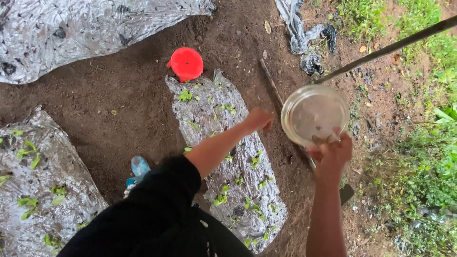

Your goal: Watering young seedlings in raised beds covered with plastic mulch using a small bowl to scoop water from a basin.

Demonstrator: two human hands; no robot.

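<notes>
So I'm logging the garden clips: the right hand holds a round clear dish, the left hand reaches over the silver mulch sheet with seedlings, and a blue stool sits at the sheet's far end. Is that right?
Nearly. The head view shows the stool is red, not blue. The rest stands: the right hand holds the round clear dish, and the left hand reaches over the silver mulch sheet with seedlings.

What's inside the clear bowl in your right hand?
The right hand holds the clear bowl tilted by its lower rim. Only a few dark specks show inside. The fingers cover the bottom edge, so anything there is hidden.
</notes>
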